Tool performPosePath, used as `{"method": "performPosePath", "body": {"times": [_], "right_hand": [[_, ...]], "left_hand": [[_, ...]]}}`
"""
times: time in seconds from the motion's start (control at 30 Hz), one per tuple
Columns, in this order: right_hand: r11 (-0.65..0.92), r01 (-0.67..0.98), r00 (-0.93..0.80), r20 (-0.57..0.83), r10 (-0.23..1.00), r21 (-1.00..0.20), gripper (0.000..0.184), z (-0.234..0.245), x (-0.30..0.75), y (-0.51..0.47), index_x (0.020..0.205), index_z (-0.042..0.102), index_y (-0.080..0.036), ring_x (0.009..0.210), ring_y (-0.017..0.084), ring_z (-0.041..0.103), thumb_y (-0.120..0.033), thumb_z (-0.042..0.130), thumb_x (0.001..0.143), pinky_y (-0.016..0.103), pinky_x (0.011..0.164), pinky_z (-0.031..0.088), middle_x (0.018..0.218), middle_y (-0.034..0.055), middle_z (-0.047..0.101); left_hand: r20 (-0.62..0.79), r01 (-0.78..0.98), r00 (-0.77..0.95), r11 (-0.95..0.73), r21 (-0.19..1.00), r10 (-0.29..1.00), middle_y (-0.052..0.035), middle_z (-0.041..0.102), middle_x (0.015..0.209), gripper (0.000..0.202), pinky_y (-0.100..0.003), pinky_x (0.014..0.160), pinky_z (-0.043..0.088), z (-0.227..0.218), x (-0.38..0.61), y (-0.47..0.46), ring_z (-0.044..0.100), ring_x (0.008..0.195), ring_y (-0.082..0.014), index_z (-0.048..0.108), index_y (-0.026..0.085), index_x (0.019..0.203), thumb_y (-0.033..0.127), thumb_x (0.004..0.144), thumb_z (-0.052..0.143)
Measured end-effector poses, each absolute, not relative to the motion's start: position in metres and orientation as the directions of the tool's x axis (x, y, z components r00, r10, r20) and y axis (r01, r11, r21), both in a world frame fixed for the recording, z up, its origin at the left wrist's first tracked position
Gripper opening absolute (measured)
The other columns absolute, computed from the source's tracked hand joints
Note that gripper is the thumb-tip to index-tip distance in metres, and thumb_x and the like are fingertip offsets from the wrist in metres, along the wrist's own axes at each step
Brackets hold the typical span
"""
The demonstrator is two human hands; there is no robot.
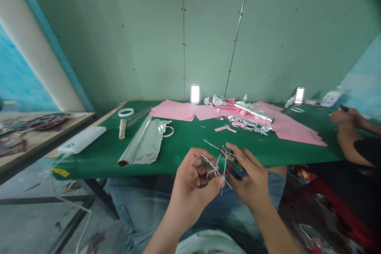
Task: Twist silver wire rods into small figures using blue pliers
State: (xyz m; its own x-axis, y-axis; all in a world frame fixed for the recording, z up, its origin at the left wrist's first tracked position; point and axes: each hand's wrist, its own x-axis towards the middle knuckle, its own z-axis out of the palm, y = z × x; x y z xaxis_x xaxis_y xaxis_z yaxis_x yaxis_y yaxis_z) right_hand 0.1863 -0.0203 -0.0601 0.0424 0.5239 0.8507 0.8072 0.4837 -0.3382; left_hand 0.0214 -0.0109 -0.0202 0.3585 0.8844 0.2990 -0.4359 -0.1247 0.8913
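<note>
- I've got the left hand [193, 178] closed narrow, thumb + fingers holding the twisted silver wire piece [214, 171].
- My right hand [251, 178] is wrapped round the pliers [234, 171], blue showing on the handle; can't tell if their jaws bite the wire or just sit beside it.
- Wire piece is btwn both hands, at the near edge of the green table [178, 149], w/ loops + loose ends poking out in several dirs.
- Left of hands I see a partly unrolled roll of shiny film [138, 143], its near end by the table edge.
- Just left of that: a short pale cylinder [122, 129], upright; beyond it, a white ring [126, 112] lying flat.
- Far left on table, nr edge: a white box [82, 139] w/ white cable [89, 218] hanging down.
- Far side, mid to right: pink sheets [175, 110], plus crumpled foil [218, 101] & a foil roll [254, 112] on top.
- Far right: co-worker's hands [345, 117] w/ smth dark, blurred; white bottle [331, 97] just beyond.
</note>
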Motion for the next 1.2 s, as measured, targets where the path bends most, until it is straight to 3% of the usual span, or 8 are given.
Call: {"method": "performPosePath", "body": {"times": [0.13, 0.23, 0.37, 0.5, 0.7, 0.87, 1.03, 1.2], "right_hand": [[0.445, 0.833, 0.049, 0.846, 0.531, -0.328, 0.058, -0.061, 0.189, -0.024, 0.134, 0.055, -0.025, 0.074, 0.015, 0.062, -0.008, 0.057, 0.079, 0.025, 0.064, 0.052, 0.087, 0.0019, 0.062], [0.397, 0.879, 0.035, 0.867, 0.497, -0.264, 0.058, -0.063, 0.193, -0.025, 0.136, 0.054, -0.027, 0.074, 0.017, 0.062, -0.011, 0.06, 0.08, 0.028, 0.066, 0.051, 0.084, 0.0016, 0.061], [0.41, 0.897, -0.043, 0.89, 0.455, -0.166, 0.065, -0.068, 0.199, -0.025, 0.138, 0.052, -0.028, 0.078, 0.021, 0.06, -0.007, 0.059, 0.077, 0.033, 0.07, 0.05, 0.087, 0.0032, 0.062], [0.454, 0.881, -0.073, 0.911, 0.407, -0.131, 0.069, -0.07, 0.203, -0.024, 0.141, 0.05, -0.029, 0.079, 0.021, 0.06, -0.004, 0.056, 0.077, 0.033, 0.07, 0.049, 0.09, 0.0042, 0.062], [0.603, 0.759, -0.053, 0.9, 0.433, -0.245, 0.057, -0.076, 0.203, -0.017, 0.139, 0.052, -0.029, 0.078, 0.018, 0.062, -0.014, 0.058, 0.085, 0.029, 0.066, 0.05, 0.092, 0.0044, 0.059], [0.657, 0.646, 0.085, 0.892, 0.444, -0.389, 0.054, -0.086, 0.188, -0.01, 0.137, 0.053, -0.031, 0.077, 0.017, 0.061, -0.018, 0.064, 0.085, 0.028, 0.065, 0.051, 0.095, 0.0039, 0.061], [0.689, 0.517, 0.205, 0.855, 0.477, -0.508, 0.047, -0.091, 0.178, -0.007, 0.133, 0.055, -0.032, 0.076, 0.018, 0.06, -0.026, 0.062, 0.088, 0.03, 0.066, 0.051, 0.091, 0.0029, 0.063], [0.693, 0.545, 0.013, 0.832, 0.555, -0.471, 0.053, -0.088, 0.191, -0.009, 0.132, 0.056, -0.032, 0.077, 0.016, 0.061, -0.014, 0.062, 0.083, 0.028, 0.067, 0.051, 0.092, 0.0017, 0.063]], "left_hand": [[0.291, -0.39, 0.314, -0.157, 0.907, 0.904, -0.0001, 0.062, 0.082, 0.024, -0.021, 0.057, 0.052, -0.022, 0.023, -0.014, 0.062, 0.062, -0.0109, 0.058, 0.019, 0.088, 0.018, 0.076, 0.078], [0.234, -0.365, 0.374, -0.09, 0.927, 0.897, 0.0004, 0.062, 0.077, 0.025, -0.022, 0.055, 0.053, -0.022, 0.021, -0.01, 0.062, 0.057, -0.0111, 0.061, 0.019, 0.095, 0.026, 0.077, 0.078], [0.098, -0.297, 0.477, 0.055, 0.953, 0.873, 0.0003, 0.06, 0.06, 0.027, -0.02, 0.05, 0.051, -0.023, 0.018, 0.0, 0.06, 0.046, -0.0096, 0.063, 0.014, 0.074, 0.037, 0.079, 0.075], [0.019, -0.295, 0.585, 0.191, 0.936, 0.811, -0.0031, 0.066, 0.063, 0.031, -0.019, 0.048, 0.05, -0.028, 0.018, 0.007, 0.061, 0.044, -0.0097, 0.065, 0.013, 0.069, 0.04, 0.077, 0.077], [-0.028, -0.328, 0.676, 0.335, 0.883, 0.736, -0.0051, 0.068, 0.057, 0.032, -0.022, 0.049, 0.053, -0.041, 0.022, 0.01, 0.062, 0.045, -0.0124, 0.068, 0.011, 0.07, 0.041, 0.076, 0.078], [0.059, -0.504, 0.595, 0.315, 0.804, 0.801, -0.0037, 0.068, 0.056, 0.029, -0.022, 0.053, 0.053, -0.045, 0.035, -0.001, 0.063, 0.048, -0.0121, 0.068, 0.012, 0.069, 0.037, 0.073, 0.082], [0.071, -0.566, 0.548, 0.307, 0.765, 0.833, -0.002, 0.066, 0.053, 0.03, -0.022, 0.052, 0.052, -0.046, 0.045, -0.008, 0.061, 0.046, -0.0117, 0.068, 0.013, 0.071, 0.039, 0.071, 0.083], [0.086, -0.429, 0.601, 0.231, 0.873, 0.795, -0.0041, 0.067, 0.062, 0.031, -0.024, 0.05, 0.055, -0.047, 0.032, 0.002, 0.065, 0.051, -0.0141, 0.067, 0.012, 0.074, 0.041, 0.079, 0.076]]}}
